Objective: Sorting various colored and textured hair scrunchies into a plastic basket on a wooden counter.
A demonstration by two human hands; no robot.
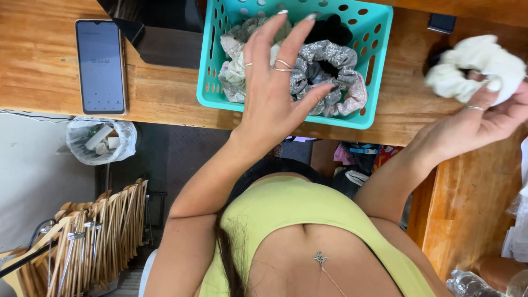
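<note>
Holding white scrunchie [477,69] in right hand [484,118], left hand [272,82] spread over basket [374,71]

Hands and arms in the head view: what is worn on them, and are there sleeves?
Both arms are bare, no sleeves. The left hand wears thin silver rings on two fingers and has pale painted nails. The right hand wears one thin silver ring, also with pale nails.

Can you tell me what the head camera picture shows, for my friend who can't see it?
A left hand reaches into a teal basket of fabric scrunchies on a wooden table. The right hand holds a white scrunchie.
</note>
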